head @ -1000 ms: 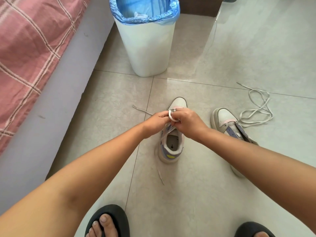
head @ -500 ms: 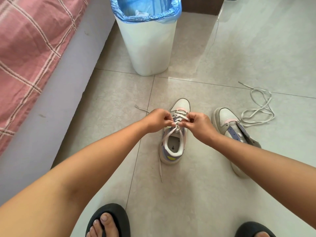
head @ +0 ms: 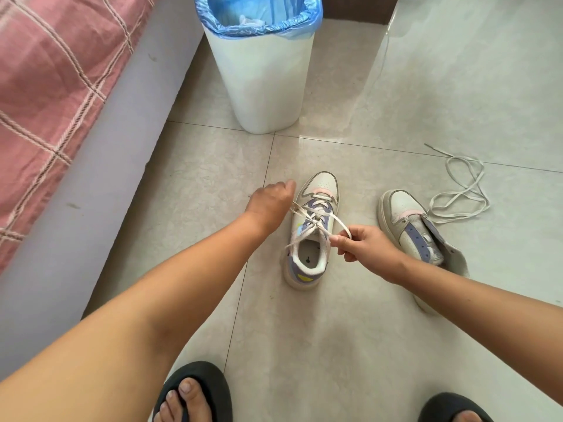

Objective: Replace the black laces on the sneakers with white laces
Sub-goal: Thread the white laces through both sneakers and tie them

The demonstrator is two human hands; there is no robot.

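A white sneaker with purple panels stands on the tiled floor, toe pointing away, threaded with a white lace. My left hand sits just left of its toe, fingers curled around one lace end that runs taut from the eyelets. My right hand is at the shoe's right side and pinches the other lace end, which loops over my fingers. A second sneaker lies to the right with no lace in it. A loose white lace lies coiled on the floor beyond it.
A white bin with a blue liner stands on the floor behind the shoes. A bed with a pink checked cover and a grey base runs along the left. My feet in black sandals are at the bottom edge.
My hands, close together over the shoe's tongue before, have drawn apart: the left toward the toe's left side, the right back and to the right, pulling the lace ends taut.
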